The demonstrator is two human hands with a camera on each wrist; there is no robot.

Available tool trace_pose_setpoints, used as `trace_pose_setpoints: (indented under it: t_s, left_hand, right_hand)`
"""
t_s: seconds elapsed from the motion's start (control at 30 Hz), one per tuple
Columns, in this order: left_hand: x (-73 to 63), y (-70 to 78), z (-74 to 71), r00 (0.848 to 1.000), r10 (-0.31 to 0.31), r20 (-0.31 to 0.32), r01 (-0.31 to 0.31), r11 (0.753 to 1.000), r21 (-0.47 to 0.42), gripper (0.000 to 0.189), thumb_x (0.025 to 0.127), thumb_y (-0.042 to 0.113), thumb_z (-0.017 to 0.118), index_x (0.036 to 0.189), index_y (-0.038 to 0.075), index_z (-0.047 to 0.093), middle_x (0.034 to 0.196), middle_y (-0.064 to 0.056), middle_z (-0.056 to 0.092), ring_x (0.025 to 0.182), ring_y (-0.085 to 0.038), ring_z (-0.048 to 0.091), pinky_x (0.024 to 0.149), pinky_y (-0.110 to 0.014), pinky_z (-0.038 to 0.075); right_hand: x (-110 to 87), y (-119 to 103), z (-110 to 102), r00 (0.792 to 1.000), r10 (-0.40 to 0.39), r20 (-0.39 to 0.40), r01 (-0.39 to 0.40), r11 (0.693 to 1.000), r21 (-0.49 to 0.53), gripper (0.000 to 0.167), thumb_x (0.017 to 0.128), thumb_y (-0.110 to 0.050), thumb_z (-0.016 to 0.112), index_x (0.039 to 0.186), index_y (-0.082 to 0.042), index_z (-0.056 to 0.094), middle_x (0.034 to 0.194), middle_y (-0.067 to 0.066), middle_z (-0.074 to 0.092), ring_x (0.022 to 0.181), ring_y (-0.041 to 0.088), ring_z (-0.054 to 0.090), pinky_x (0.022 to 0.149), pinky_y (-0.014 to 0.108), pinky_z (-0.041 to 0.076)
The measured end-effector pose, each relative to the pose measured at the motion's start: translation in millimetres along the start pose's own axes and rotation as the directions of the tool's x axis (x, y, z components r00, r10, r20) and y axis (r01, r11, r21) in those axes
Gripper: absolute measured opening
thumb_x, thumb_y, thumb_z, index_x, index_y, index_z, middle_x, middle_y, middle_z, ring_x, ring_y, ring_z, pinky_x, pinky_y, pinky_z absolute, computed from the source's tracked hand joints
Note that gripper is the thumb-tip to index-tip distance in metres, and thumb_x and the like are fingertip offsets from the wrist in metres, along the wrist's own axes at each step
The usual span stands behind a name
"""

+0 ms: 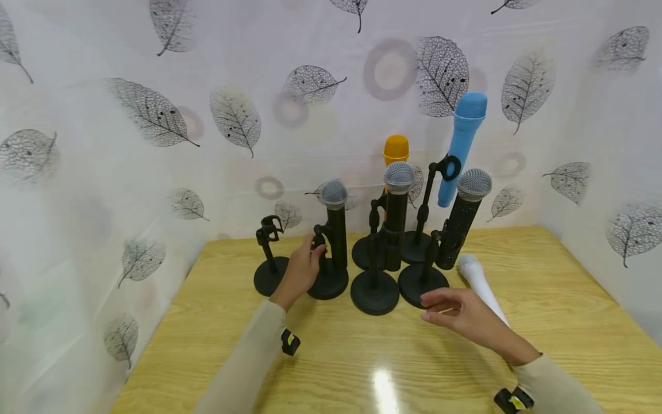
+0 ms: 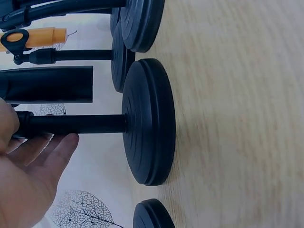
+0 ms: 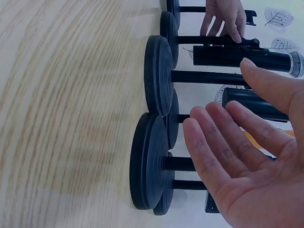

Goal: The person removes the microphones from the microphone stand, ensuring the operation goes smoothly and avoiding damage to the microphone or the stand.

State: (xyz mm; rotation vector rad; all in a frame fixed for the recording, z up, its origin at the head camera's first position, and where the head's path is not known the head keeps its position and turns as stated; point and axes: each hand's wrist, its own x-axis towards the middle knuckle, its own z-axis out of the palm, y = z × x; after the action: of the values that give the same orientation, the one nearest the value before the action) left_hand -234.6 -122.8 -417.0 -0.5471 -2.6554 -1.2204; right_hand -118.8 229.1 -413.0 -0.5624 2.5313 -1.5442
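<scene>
The white microphone (image 1: 481, 284) lies on the table (image 1: 569, 322), partly hidden behind the right hand (image 1: 460, 315), which hovers flat with fingers spread, holding nothing. The left hand (image 1: 302, 269) grips the stem of the microphone stand (image 1: 328, 276) left of it; its clip holds a black microphone (image 1: 336, 227).

6 black stands (image 1: 328, 280) hold 3 black microphones (image 1: 337, 230) with silver mesh heads, plus 1 blue microphone (image 1: 462, 146) and 1 orange microphone (image 1: 395, 150). A white microphone (image 1: 478, 284) lies on the light wood-grain tabletop (image 1: 569, 322). The white backdrop (image 1: 155, 115) bears grey leaf prints.
</scene>
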Motion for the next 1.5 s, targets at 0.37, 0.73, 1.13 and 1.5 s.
trace_pose_setpoints:
  t_s: [0.37,0.73,1.13,1.5]
  left_hand:
    - [-27.7,4.5,-9.2,0.999,0.002,0.046,0.0,0.999,-0.044,0.023,0.111,0.025,0.044,0.125,0.009,0.051,0.113,-0.012,0.068,0.105,-0.029,0.067,0.08,-0.046,0.053]
    - [-52.5,10.7,-13.0,0.995,0.066,0.08,-0.061,0.996,-0.061,0.027,0.11,0.025,0.048,0.131,0.009,0.052,0.12,-0.011,0.068,0.114,-0.027,0.066,0.092,-0.046,0.056]
    - [-69.4,20.1,-12.6,0.983,0.117,0.142,-0.099,0.988,-0.122,0.019,0.107,0.013,0.053,0.125,0.008,0.055,0.118,-0.009,0.069,0.113,-0.021,0.067,0.091,-0.039,0.057]
    - [-79.3,33.5,-6.4,0.967,0.169,0.193,-0.14,0.978,-0.156,0.023,0.105,0.017,0.055,0.126,0.008,0.056,0.119,-0.007,0.069,0.113,-0.019,0.067,0.094,-0.037,0.056]
  right_hand:
    - [2.8,-6.5,2.7,1.0,-0.009,-0.013,0.009,1.0,0.019,0.038,0.095,-0.017,0.074,0.124,0.007,0.065,0.116,0.022,0.068,0.097,0.015,0.069,0.08,0.028,0.059]
    - [5.4,-10.3,3.3,0.999,-0.025,-0.037,0.025,1.0,0.009,0.037,0.095,-0.017,0.074,0.122,0.006,0.066,0.114,0.023,0.069,0.095,0.013,0.07,0.08,0.029,0.059]
    - [8.8,-21.4,2.4,0.995,-0.081,-0.05,0.082,0.997,0.006,0.035,0.095,-0.014,0.073,0.123,0.006,0.066,0.115,0.021,0.07,0.096,0.011,0.07,0.081,0.026,0.058]
    - [12.8,-31.4,5.0,0.99,-0.126,-0.057,0.126,0.992,-0.01,0.035,0.094,-0.014,0.075,0.123,0.005,0.067,0.113,0.015,0.071,0.096,0.012,0.071,0.081,0.028,0.059]
